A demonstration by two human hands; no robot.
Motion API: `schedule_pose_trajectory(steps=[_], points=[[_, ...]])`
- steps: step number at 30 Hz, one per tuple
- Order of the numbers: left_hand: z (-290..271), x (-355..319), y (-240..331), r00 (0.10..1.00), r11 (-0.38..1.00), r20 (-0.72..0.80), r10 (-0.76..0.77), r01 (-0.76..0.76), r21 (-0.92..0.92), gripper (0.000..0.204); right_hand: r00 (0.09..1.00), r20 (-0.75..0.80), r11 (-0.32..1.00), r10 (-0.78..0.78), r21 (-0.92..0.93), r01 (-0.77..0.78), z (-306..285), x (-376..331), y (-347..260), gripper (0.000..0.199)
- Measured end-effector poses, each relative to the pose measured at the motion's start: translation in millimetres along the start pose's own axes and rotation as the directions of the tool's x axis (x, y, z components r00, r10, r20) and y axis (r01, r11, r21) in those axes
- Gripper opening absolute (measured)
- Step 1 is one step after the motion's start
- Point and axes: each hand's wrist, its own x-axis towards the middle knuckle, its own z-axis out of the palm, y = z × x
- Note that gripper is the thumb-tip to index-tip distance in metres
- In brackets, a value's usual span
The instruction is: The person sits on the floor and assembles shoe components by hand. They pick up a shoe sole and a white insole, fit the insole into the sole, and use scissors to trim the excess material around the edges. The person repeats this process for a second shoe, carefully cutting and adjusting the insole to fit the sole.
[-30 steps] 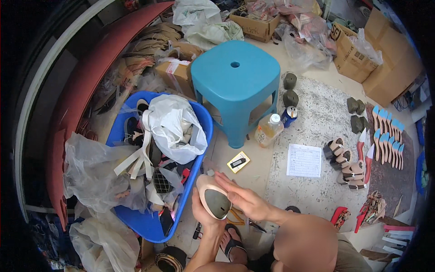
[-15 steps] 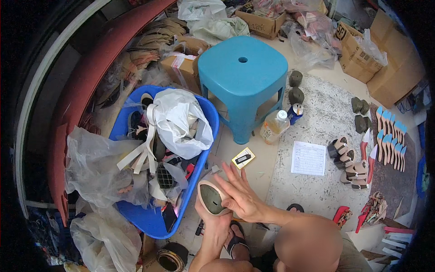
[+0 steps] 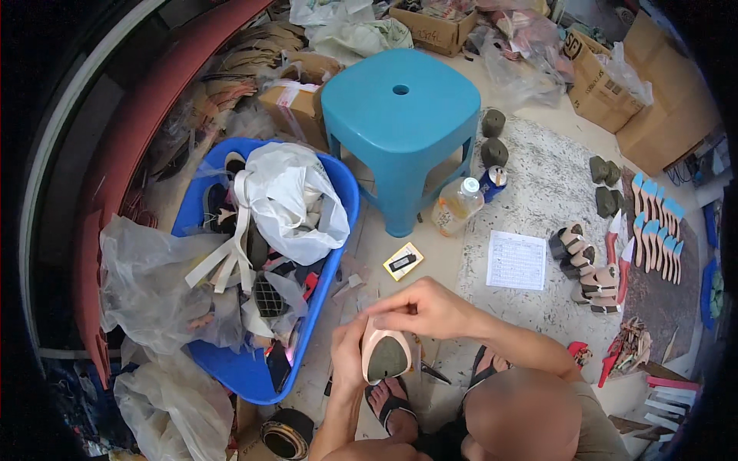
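- While the shoe form (image 3: 387,359) sits at lower centre, the left hand (image 3: 348,353) grips its side.
- Right hand (image 3: 419,310) touches its upper end; whether pinching, I cannot tell.
- Tub (image 3: 317,310), left of centre.
- Stool (image 3: 400,115), upper centre.
- Paper (image 3: 516,261), right of centre.

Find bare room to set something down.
Free: speckled mat beyond the paper sheet, between blue can and the dark green pieces farther right. Smaller: mat between sheet and right forearm. Crowded: heaped blue tub, blue-tipped pieces far right.
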Motion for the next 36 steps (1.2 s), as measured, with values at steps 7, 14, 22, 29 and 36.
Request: schedule_pose_trajectory(steps=[7,14,22,29,36], points=[[5,-8,3,0.986,0.990,-0.124,-0.108,0.095,-0.107,0.041,0.982,0.141,0.926,-0.126,-0.337,0.168,-2,1,-9,0.028],[13,-6,-3,0.943,0.944,-0.329,-0.054,-0.059,-0.325,0.043,0.894,-0.320,0.872,-0.313,-0.471,0.137,46,-8,18,0.044],[-12,-1,-16,0.998,0.982,0.042,-0.038,0.030,0.189,0.038,0.933,0.115,0.833,0.341,0.423,-0.356,10,-12,40,0.038],[-21,36,-14,0.870,0.833,-0.433,0.236,-0.411,-0.371,0.048,0.982,-0.103,0.721,0.159,0.691,-0.044,22,-20,25,0.027],[-12,17,-23,0.986,0.562,0.120,0.119,0.033,-0.827,0.046,0.997,-0.001,0.602,0.073,0.797,-0.043,46,-32,42,0.038]])
